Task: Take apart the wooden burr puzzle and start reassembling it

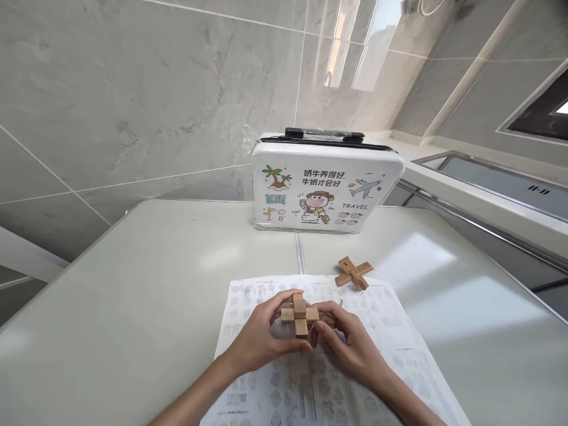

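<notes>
**Grip on a pale, cross-shaped wooden puzzle (300, 315)**

Head view, looking down and forward. The puzzle, built of short square-section bars that cross one another, is held just above the near middle of a large white paper sheet printed with rows of small grey diagrams (390, 331). The left hand (261, 337) closes on the puzzle's left side: its thumb lies across the top of the left bar and its curled fingers wrap behind. The right hand (350, 346) closes on the right and lower side, fingers bent and narrow, the fingertips pressed to the right bar and to the bar that points toward the viewer. Both forearms enter from the lower edge and rest over the sheet.

A second wooden puzzle of flat crossed bars, one marked with a dark figure (352, 274), lies at the sheet's far right corner, well apart from the hands. The sheet lies on a smooth off-white table (133, 307), which has a seam running away from the viewer. At the table's far edge stands a white rectangular case with a black handle and printed cartoon pictures, Chinese characters and the word TRAVEL (326, 189), against a grey marbled tile wall (133, 89).
</notes>
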`<state>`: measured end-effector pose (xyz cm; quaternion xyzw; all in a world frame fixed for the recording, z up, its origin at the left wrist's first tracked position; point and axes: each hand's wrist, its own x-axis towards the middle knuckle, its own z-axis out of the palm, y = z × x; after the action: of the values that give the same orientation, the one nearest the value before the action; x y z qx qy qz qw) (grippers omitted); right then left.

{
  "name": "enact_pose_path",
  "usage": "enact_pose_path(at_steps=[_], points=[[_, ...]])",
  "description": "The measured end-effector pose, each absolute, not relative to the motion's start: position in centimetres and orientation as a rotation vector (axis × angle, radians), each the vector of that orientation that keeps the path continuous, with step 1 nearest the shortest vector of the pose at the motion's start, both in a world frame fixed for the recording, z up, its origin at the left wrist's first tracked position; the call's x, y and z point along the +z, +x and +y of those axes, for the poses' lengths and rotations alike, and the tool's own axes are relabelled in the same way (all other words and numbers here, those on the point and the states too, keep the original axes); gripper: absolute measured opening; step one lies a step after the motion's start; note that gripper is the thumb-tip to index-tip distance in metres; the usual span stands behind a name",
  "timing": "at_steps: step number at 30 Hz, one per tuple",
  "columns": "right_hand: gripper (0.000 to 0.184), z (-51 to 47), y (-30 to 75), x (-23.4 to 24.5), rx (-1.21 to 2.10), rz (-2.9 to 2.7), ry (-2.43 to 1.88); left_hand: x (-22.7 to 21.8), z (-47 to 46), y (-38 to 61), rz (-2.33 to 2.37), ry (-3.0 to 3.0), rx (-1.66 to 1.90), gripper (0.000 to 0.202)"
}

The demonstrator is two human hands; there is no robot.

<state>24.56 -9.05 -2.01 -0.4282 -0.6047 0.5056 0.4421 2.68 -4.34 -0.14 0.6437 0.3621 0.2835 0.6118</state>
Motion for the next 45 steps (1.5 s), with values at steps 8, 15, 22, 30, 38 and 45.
enact_pose_path(at_steps=[8, 15, 22, 30, 38, 45], points=[[0.027, -9.0, 24.7, -1.5, 1.493, -1.469, -0.967, 0.2, -4.2, 2.5, 0.854, 1.696, 0.755, 0.072], [0.027, -8.9, 25.5, -0.9, 1.76, -1.565, -0.959, 0.4, -4.0, 2.3, 0.732, 1.741, 0.703, 0.066], [0.003, -9.0, 25.2, -1.0, 1.466, -1.678, -1.152, 0.1, -4.5, 2.5, 0.742, 1.831, 0.723, 0.068], [0.008, -9.3, 25.0, -1.8, 1.324, -1.706, -1.237, 0.0, -4.8, 2.6, 0.733, 1.878, 0.774, 0.069], [0.021, -10.1, 24.2, -3.1, 0.907, -1.74, -1.288, 0.1, -5.6, 3.3, 0.819, 1.858, 0.924, 0.071], [0.018, -10.8, 23.2, -3.3, 0.599, -1.772, -1.229, -0.1, -7.2, 4.6, 0.995, 1.793, 1.047, 0.058]])
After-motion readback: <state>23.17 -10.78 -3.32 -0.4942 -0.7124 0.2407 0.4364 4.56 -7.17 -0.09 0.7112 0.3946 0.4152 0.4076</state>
